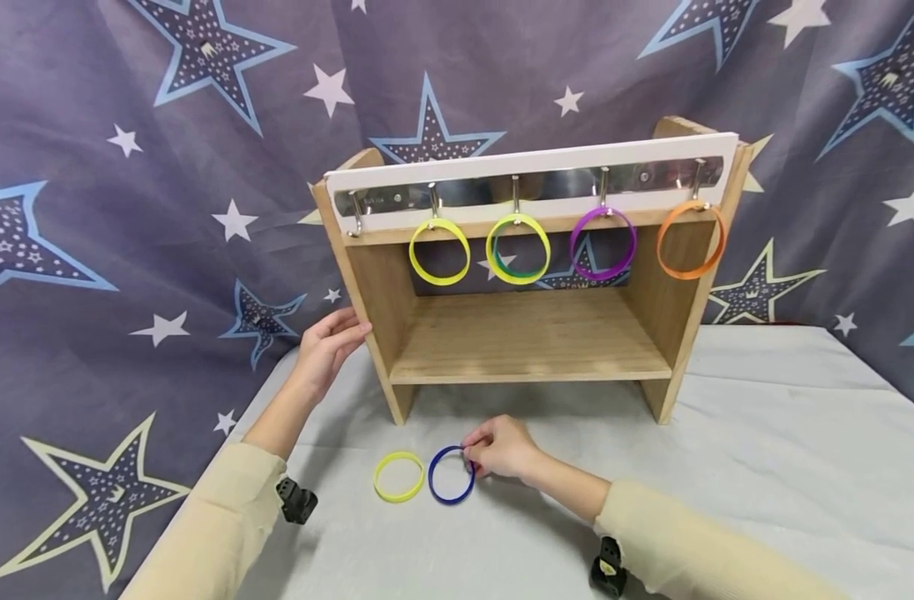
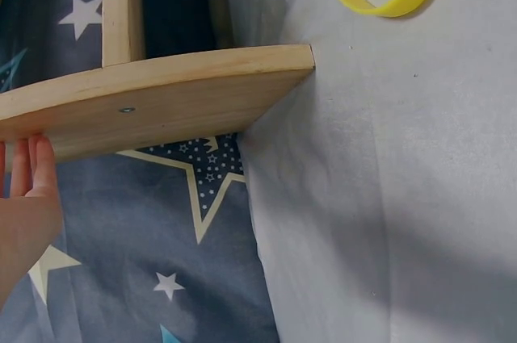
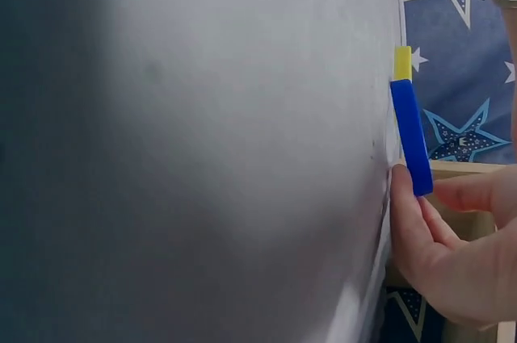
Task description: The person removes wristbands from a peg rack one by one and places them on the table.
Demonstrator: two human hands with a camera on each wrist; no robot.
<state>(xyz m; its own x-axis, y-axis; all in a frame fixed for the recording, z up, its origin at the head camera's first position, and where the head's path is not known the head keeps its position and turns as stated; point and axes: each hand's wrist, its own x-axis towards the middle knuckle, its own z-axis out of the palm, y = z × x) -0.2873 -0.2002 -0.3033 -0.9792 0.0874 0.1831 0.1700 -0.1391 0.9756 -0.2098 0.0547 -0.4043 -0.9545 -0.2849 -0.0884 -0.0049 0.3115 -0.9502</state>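
Observation:
My right hand [image 1: 504,447] pinches the right edge of a blue silicone wristband [image 1: 431,489] low over the table. In the right wrist view that blue wristband [image 3: 410,129] stands slightly tilted between thumb and fingers. Left of it, a yellow wristband [image 1: 377,483] lies on the table. With straight fingers, my left hand [image 1: 325,350] touches the outer left side of a wooden shelf [image 1: 531,337]; the left wrist view shows those fingertips [image 2: 42,149] against the wood.
Hooks on the metal strip [image 1: 471,191] carry a yellow wristband [image 1: 414,265], a yellow [image 1: 545,258] and a green one [image 1: 527,274] together, a purple one [image 1: 574,250] and an orange one [image 1: 719,250]. The leftmost hook [image 1: 357,215] is bare. A star-patterned cloth [image 1: 202,208] hangs behind.

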